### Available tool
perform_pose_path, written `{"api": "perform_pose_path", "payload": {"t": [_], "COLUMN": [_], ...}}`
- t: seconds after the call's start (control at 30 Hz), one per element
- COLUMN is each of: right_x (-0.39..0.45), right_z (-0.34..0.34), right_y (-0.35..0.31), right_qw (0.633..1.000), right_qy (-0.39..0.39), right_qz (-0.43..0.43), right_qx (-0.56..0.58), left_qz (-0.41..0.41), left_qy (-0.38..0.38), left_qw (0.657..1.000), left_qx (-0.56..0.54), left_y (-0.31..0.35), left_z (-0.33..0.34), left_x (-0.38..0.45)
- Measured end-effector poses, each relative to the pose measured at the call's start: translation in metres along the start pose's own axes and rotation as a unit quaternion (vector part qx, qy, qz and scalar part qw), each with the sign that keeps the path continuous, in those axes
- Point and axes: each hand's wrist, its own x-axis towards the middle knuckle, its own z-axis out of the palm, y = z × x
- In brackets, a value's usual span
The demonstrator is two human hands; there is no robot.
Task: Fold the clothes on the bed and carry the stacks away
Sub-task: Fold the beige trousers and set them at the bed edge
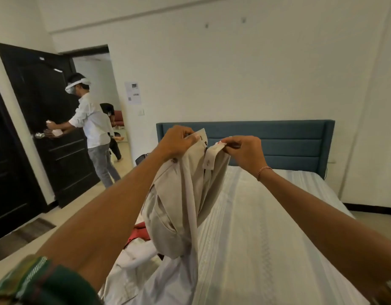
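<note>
Held up over the bed [267, 227]: beige trousers [179, 205], waistband at the top, legs hanging down and bunched, lower end trailing onto the pile below. Gripped at the waistband by both hands. Left hand [176, 140] curled round the left end of the band, thumb pressed across the front of the cloth. Right hand [243, 150] pinching the right end of the band between thumb and fingertips, near a small red-and-white label; thin bracelet [264, 171] on that wrist. Gap of the open fly between the two ends.

Beneath the trousers, at the near left part of the bed: white garment [133, 276] lying crumpled, and red garment [140, 231] partly hidden behind it. Rest of the mattress covered with a pale striped sheet. Blue padded headboard [278, 146] against the wall beyond.

Off to the left, black door [51, 139] standing open, with a person [91, 126] in a white shirt and headset touching it near the handle.
</note>
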Motion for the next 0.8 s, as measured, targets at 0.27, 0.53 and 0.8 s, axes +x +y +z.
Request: {"api": "perform_pose_path", "payload": {"t": [0.27, 0.53, 0.8], "right_x": [0.037, 0.051, 0.024], "right_z": [-0.098, -0.156, -0.174], "right_y": [0.019, 0.037, 0.058], "right_qw": [0.993, 0.956, 0.939], "right_qy": [0.070, 0.152, 0.103], "right_qz": [-0.086, -0.210, -0.247], "right_qx": [-0.044, -0.138, -0.217], "left_qz": [0.101, 0.164, 0.148], "left_qy": [0.071, 0.120, 0.036], "left_qw": [0.991, 0.976, 0.988], "left_qx": [0.052, 0.075, -0.026], "left_y": [0.083, 0.134, 0.155], "left_z": [0.016, 0.035, 0.072], "left_x": [0.037, 0.068, 0.077]}}
